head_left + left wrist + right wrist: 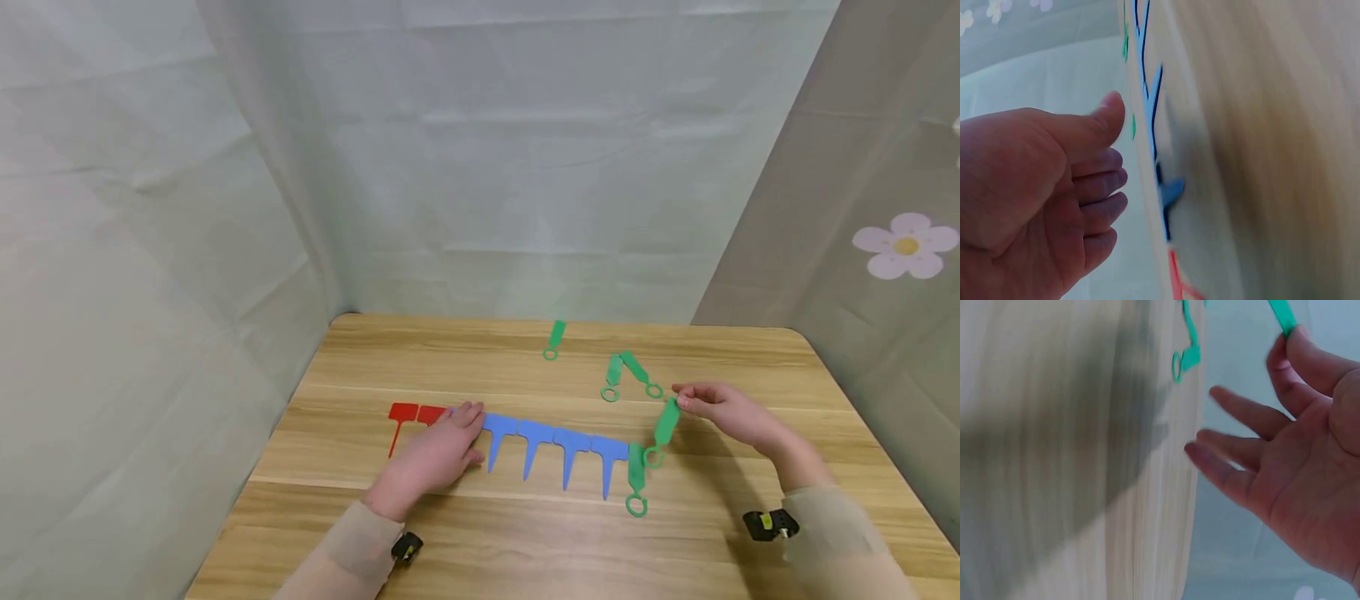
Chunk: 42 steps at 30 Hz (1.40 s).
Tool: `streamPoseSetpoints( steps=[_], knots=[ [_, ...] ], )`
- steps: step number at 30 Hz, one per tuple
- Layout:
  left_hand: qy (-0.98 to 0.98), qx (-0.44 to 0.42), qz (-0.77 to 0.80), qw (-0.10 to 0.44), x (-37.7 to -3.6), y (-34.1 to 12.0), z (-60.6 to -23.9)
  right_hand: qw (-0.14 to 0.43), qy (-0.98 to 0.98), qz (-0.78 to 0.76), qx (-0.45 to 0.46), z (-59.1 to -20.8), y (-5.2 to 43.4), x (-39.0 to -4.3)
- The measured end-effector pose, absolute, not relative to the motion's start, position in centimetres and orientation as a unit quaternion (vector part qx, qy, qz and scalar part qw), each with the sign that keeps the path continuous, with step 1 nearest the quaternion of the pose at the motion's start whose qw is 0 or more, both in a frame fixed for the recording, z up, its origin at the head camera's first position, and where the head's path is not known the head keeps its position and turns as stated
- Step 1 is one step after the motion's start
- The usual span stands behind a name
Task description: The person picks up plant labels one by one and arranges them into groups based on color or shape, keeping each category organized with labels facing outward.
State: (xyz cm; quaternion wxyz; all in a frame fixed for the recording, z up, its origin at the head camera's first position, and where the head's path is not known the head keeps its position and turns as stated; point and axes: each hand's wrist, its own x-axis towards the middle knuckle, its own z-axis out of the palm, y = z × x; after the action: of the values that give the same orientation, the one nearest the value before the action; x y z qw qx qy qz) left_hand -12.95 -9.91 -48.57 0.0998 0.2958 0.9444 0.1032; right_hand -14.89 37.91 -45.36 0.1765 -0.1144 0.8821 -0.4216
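Observation:
In the head view, a row of flat T-shaped plant labels runs across the wooden table, red [403,412] at the left end, then blue [537,432]. A green ring-ended tag [637,467] lies beside the last blue label, its ring toward the person. Over the left part of the row is my left hand [441,450], palm down and fingers relaxed, hiding some labels. Thumb and forefinger of my right hand [726,412] pinch one end of another green tag [667,423], ring hanging lower. In the right wrist view, its other fingers spread apart from that tag [1282,316].
Farther back on the table [450,358] lie a single green tag [557,335] and two more, one upright [614,368] and one slanted [634,367], close together. Pale curtains [525,167] hang behind and at the sides, with a flower print [906,245] at right.

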Motion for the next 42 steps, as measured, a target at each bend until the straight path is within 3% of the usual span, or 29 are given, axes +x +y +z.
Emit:
streamPoseSetpoints(
  steps=[8,18,35,42],
  knots=[
    [0.935,0.335,0.080,0.087,-12.8,-7.9,-49.4,0.216,0.896,-0.378,-0.083,-46.8,39.1,-12.8],
    [0.936,0.334,0.055,0.097,-12.9,-7.5,-49.7,0.154,0.880,-0.422,-0.156,-49.9,37.4,-12.8],
    [0.940,0.321,0.034,0.107,-12.9,-7.0,-49.9,0.090,0.934,-0.307,-0.157,-50.6,35.1,-12.2],
    [0.942,0.315,0.046,0.110,-12.8,-6.9,-49.6,0.090,0.939,-0.296,-0.148,-50.8,34.8,-12.3]
  ],
)
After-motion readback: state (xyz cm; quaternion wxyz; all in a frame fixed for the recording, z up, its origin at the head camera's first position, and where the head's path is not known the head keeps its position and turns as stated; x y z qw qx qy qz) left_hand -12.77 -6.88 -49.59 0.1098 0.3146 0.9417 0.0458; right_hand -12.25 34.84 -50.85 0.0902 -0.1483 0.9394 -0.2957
